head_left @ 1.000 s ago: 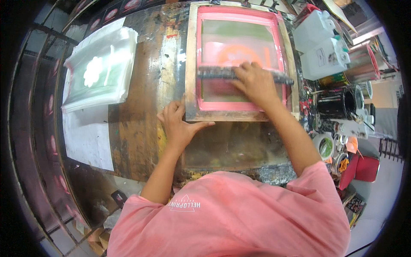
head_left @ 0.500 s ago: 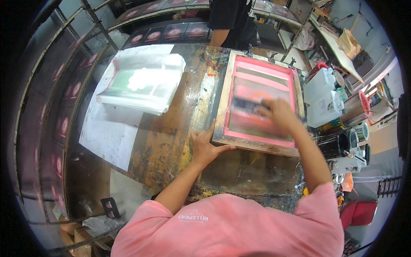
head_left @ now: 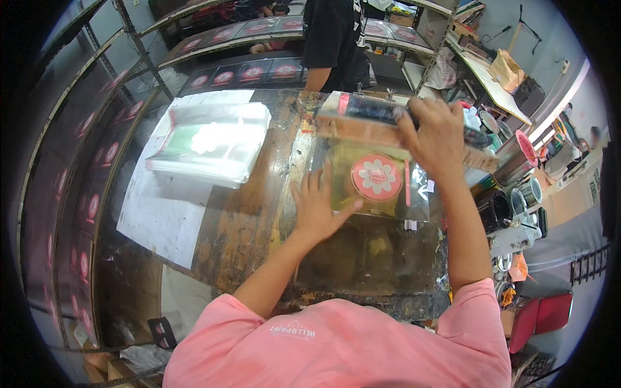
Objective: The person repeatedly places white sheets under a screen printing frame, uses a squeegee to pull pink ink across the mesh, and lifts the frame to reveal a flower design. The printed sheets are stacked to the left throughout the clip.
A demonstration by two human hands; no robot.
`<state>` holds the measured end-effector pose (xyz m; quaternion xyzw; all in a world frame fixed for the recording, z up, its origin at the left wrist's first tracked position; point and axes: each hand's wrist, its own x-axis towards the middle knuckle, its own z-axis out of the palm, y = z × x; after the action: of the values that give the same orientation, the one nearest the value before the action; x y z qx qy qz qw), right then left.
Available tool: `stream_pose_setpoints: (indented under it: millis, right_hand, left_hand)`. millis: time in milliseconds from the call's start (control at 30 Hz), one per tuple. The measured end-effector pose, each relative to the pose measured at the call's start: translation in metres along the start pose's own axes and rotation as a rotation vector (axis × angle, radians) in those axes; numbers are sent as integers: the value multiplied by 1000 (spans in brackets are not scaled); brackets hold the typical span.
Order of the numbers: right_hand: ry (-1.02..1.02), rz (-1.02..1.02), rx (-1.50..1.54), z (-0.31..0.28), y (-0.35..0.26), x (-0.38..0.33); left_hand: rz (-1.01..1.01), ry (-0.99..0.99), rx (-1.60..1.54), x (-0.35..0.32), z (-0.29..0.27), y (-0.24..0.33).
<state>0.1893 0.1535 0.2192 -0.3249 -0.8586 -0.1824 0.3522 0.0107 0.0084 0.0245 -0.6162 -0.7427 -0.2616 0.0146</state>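
A printed clear plastic sheet point(head_left: 343, 155) lies on the worktable, bearing a pink round print with a pale flower shape. My left hand point(head_left: 318, 210) is open at its left near edge, fingers spread; whether the fingertips press the plastic I cannot tell. Beyond the sheet, a wooden screen printing frame point(head_left: 362, 129) is tilted up, its near edge off the table. My right hand point(head_left: 435, 132) is closed over that raised edge, towards its right part. A dark strip lies along the frame beside the fingers; I cannot make out whether it is the squeegee.
A stack of clear plastic bags point(head_left: 226, 142) rests on white paper point(head_left: 158, 213) at the table's left. Ink cans and tubs point(head_left: 495, 210) crowd the right side. Drying racks point(head_left: 81, 220) with printed sheets stand left and behind. Another person point(head_left: 330, 52) stands across the table.
My right hand has gone from sweeping a squeegee over the lowered screen to raising the frame away from me, uncovering the printed sheet. My left hand has moved from the frame's corner to the sheet's edge.
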Motion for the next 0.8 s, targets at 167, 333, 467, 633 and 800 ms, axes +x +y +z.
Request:
stream_pose_setpoints:
  millis: [167,333,467,633,800]
  right_hand:
    - [9,24,23,4,22,44]
    - [36,7,49,8,40,76]
    - [54,-64,42,10,49,87]
    - [-35,95,55,13,44,76]
    - [-73,150,68,8,33,65]
  left_hand:
    - [9,-202,221,-39,41,-9]
    - [48,49,-214,31,24,8]
    - [-82,164,-226,90,-25,8]
    - [-225,256,-254,101,-100,-84]
    - [-279,299,-77,129,-148,-227]
